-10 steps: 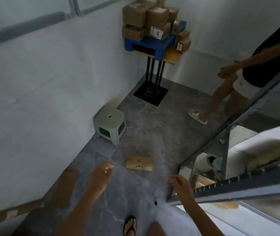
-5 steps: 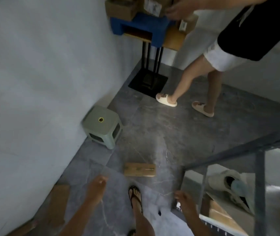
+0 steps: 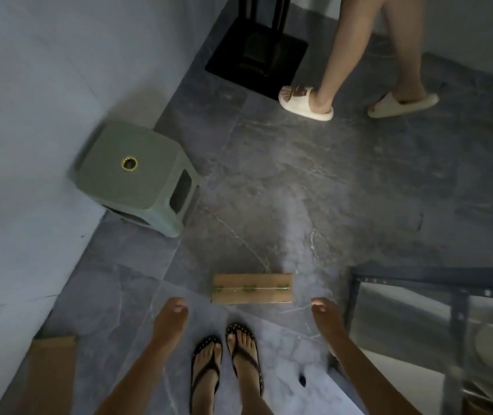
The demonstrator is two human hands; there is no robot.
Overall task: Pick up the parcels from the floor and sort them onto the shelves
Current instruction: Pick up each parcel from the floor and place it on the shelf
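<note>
I have one flat cardboard parcel (image 3: 252, 288) lying on the grey tiled floor (image 3: 344, 190), just beyond my feet and between my two hands. My left hand (image 3: 168, 320) hangs near its left end and my right hand (image 3: 326, 317) near its right end; neither touches it, and both sets of fingers look loosely curled and hold nothing. The parcel looks thin, stiff and light, judging by its low profile, with a taped seam along the top. I would take it by the two short ends, one hand each, or pinch one long edge, since there is little height to wrap around. Flat on smooth tile, it may slide before it lifts, so getting a fingertip under an edge first seems wise. The shelf frame (image 3: 404, 272) stands close on the right. Another person's feet (image 3: 308, 104) are well apart at the far side, and a green stool (image 3: 137, 178) sits by the left wall.
</note>
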